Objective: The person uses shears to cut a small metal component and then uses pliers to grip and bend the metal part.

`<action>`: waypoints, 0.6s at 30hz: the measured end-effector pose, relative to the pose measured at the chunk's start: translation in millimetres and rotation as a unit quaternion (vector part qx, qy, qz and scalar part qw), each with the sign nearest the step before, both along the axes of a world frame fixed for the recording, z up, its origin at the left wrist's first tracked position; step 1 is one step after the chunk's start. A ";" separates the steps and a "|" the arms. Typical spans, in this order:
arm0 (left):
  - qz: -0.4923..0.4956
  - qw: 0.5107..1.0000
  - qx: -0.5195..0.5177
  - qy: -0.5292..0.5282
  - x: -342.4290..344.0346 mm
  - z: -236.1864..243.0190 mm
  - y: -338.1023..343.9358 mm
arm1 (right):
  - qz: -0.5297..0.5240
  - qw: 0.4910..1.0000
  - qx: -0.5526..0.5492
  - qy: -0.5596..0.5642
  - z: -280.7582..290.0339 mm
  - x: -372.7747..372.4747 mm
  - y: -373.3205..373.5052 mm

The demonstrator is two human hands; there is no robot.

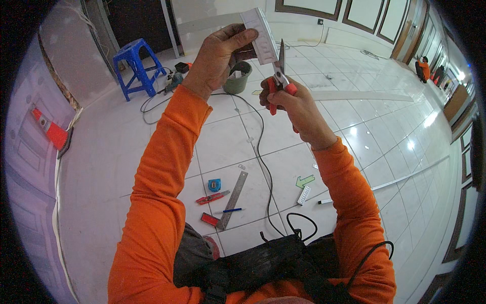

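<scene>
My left hand (217, 58) is closed on a short white strip of ribbed plastic moulding (261, 39), held up near the top middle. My right hand (293, 106) grips red-handled snips (281, 73), whose raised blades meet the strip's right edge near its lower end. On the tiled floor below lie a blue tape measure (214, 185), a red utility knife (210, 197), a metal square (236, 195) with a red stock, a blue pen (232, 210), a green arrow piece (305, 180) and a small slotted offcut (304, 196).
A blue stool (135, 66), green bucket (236, 83), power tool (173, 81), traffic cone (48, 128), black cable (260, 147) and long strips (362, 96) lie or stand around the floor (228, 142). A person in orange (424, 68) is at the far right. Walls (197, 20) surround the space.
</scene>
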State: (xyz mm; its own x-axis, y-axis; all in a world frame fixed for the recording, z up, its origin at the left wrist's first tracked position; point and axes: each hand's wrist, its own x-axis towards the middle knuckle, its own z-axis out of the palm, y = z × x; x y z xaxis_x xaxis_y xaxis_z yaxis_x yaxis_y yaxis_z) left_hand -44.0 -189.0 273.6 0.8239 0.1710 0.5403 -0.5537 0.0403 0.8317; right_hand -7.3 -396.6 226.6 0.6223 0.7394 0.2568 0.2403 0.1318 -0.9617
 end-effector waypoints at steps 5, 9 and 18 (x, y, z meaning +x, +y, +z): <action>0.015 1.000 0.021 0.007 -1.9 -0.4 0.5 | 0.003 1.000 0.018 -0.001 -2.7 1.7 1.5; 0.005 1.000 0.022 -0.001 -3.2 1.4 -0.5 | 0.014 0.999 0.020 0.028 -4.6 3.8 1.1; 0.019 0.999 0.026 0.003 -9.1 6.1 -6.0 | 0.021 0.999 0.022 0.008 -6.6 4.8 0.1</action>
State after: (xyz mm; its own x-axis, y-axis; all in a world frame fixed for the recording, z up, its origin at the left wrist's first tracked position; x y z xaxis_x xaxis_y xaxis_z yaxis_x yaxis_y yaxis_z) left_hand -53.1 -195.0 279.8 0.8210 0.1748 0.5435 -0.5483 -0.0238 0.8360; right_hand -2.5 -396.5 220.0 0.5947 0.7536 0.2802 0.2182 0.1842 -0.9584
